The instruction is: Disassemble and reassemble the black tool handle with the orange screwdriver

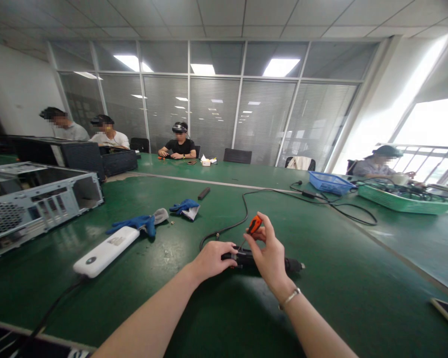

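Observation:
A black, tube-shaped corded power tool (293, 265) lies on the green table in front of me, its metal tip pointing right. My left hand (212, 258) is closed around its left end and steadies it against the table. Above the tool, my right hand (271, 251) pinches the orange-and-black handle of a small screwdriver (254, 224). The screwdriver is tilted, with its thin shaft running down to the tool's casing near my left fingers. Exactly where its tip sits is too small to make out.
A black cable (245, 209) curves over the green table (164, 303). Left are a white power strip (106, 252), blue gloves (134, 224), a black bar (204, 193) and a computer case (41, 204). Blue (330, 184) and green (403, 201) baskets stand right. Several people sit around the table.

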The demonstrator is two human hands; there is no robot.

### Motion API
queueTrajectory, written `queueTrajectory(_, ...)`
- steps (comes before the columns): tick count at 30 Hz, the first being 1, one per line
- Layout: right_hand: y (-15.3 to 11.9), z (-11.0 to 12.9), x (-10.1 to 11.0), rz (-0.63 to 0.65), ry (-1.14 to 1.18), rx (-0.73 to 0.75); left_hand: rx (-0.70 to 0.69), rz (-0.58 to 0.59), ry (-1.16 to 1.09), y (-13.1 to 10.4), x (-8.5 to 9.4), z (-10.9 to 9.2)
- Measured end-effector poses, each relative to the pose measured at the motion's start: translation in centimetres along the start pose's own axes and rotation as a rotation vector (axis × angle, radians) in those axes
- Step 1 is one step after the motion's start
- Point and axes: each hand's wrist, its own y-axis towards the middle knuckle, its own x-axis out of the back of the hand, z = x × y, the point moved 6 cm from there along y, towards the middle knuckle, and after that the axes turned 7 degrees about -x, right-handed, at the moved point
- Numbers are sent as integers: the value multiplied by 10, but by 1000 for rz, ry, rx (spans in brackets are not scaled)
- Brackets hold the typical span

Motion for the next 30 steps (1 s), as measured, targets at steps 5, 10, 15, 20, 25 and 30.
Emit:
queueTrajectory(5,0,3,3,2,64,-36,19,1,2,0,-1,2)
queueTrajectory(10,2,4,13,-89,-35,-17,7,6,-3,0,-1,2)
queueTrajectory(15,1,1,8,19,53,-38,-4,18,6,0,0,0)
queueTrajectory(20,-3,4,12,-95,-92,36,-4,37,13,0,0,0)
queueTrajectory(25,-5,-1,7,-18,-14,11,-12,59,15,-1,0,0)
queueTrajectory(30,-7,-2,7,-61,-36,65,-32,73,20,-2,0,0)
